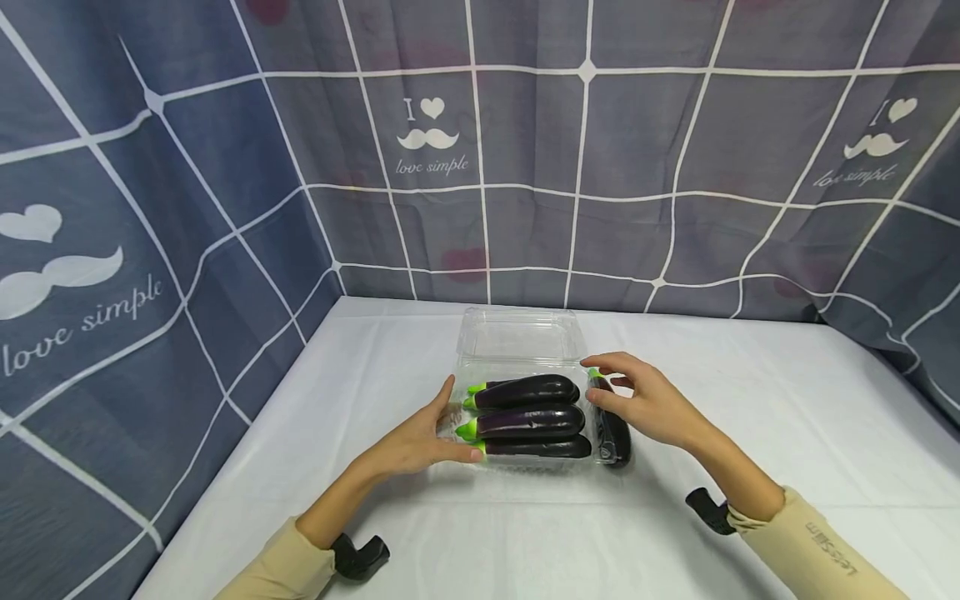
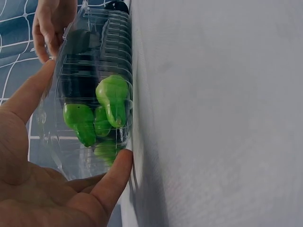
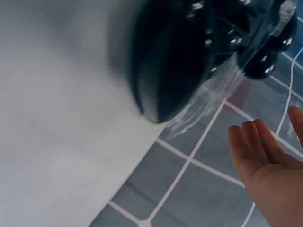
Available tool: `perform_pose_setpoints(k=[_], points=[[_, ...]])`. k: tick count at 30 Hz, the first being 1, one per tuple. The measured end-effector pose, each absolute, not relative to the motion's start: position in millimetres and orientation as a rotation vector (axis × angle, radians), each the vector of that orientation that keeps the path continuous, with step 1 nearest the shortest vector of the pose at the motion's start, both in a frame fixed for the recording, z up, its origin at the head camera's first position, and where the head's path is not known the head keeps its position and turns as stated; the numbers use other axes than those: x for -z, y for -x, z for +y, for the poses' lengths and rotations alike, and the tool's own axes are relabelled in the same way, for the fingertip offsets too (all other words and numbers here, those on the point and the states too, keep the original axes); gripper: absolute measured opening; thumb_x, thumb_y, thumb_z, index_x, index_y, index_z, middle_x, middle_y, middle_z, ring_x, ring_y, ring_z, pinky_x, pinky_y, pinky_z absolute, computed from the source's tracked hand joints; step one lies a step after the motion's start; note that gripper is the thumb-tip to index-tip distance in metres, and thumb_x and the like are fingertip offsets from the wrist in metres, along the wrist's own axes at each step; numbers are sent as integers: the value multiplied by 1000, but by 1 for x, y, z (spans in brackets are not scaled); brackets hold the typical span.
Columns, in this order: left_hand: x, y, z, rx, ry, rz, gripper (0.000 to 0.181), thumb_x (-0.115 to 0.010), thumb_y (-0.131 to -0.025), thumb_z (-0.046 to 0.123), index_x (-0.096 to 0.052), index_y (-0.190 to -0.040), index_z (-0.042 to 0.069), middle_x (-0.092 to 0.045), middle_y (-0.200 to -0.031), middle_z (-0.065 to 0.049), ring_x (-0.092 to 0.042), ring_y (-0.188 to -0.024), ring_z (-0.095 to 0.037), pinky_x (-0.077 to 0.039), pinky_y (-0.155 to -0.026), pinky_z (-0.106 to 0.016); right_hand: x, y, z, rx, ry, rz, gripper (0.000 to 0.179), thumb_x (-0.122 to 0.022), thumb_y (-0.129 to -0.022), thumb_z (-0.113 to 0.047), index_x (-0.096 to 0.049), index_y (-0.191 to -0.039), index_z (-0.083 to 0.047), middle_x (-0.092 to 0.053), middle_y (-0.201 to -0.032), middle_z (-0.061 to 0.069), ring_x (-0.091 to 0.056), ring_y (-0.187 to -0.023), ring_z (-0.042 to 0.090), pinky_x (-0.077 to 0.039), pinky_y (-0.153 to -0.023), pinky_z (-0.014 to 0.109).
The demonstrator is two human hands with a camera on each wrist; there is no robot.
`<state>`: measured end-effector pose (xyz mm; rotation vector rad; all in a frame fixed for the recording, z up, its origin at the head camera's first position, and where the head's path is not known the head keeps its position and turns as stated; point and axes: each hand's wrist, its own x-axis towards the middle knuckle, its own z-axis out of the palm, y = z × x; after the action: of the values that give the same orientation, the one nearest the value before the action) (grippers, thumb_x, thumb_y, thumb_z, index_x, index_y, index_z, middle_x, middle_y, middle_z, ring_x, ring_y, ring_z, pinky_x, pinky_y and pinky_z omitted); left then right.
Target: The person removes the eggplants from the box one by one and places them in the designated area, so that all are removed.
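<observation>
A clear plastic clamshell box [image 1: 525, 463] lies with its lid [image 1: 521, 335] folded back, away from me. Inside it, several dark eggplants [image 1: 528, 422] lie side by side, their green stem ends [image 2: 112, 97] to the left. One more eggplant [image 1: 617, 437] lies just outside the box's right wall, stem away from me. My left hand [image 1: 411, 442] spans the box's left end with fingers spread and straight; thumb and a finger touch it. My right hand [image 1: 648, 400] is over the box's right edge, beside the outer eggplant, fingers loosely bent. It holds nothing.
White cloth covers the table [image 1: 390, 350]. A dark grey checked curtain [image 1: 525, 225] rises along its back and left side. Black wrist devices [image 1: 360, 557] sit below both cuffs.
</observation>
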<state>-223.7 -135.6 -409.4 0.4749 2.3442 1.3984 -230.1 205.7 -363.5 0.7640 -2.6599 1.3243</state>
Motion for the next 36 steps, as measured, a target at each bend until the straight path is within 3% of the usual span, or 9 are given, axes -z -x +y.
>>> perform_pose_setpoints(k=[6, 12, 36], points=[[409, 225, -135, -1381, -492, 2363, 124, -83, -78, 40, 7, -159, 14, -29, -155, -21, -29, -142, -35, -27, -111, -54, 354, 228, 186, -1347, -861, -2605, 32, -68, -95, -14, -65, -126, -9, -61, -127, 2, -55, -115, 19, -45, -99, 44], [412, 226, -136, -1399, -490, 2358, 123, -83, -79, 39, 6, -159, 12, -30, -154, -24, -30, -141, -38, -27, -111, -55, 346, 230, 163, -1356, -959, -2587, 32, -68, -94, -16, -65, -125, -10, -62, -124, -1, -54, -118, 17, -42, -102, 48], [411, 225, -136, -1422, -492, 2323, 124, -84, -79, 38, 7, -158, 11, -27, -156, -21, -27, -143, -35, -25, -112, -54, 357, 259, 124, -1321, -1061, -2717, 36, -64, -96, -22, -64, -129, -7, -63, -128, 7, -50, -127, 29, -36, -106, 52]])
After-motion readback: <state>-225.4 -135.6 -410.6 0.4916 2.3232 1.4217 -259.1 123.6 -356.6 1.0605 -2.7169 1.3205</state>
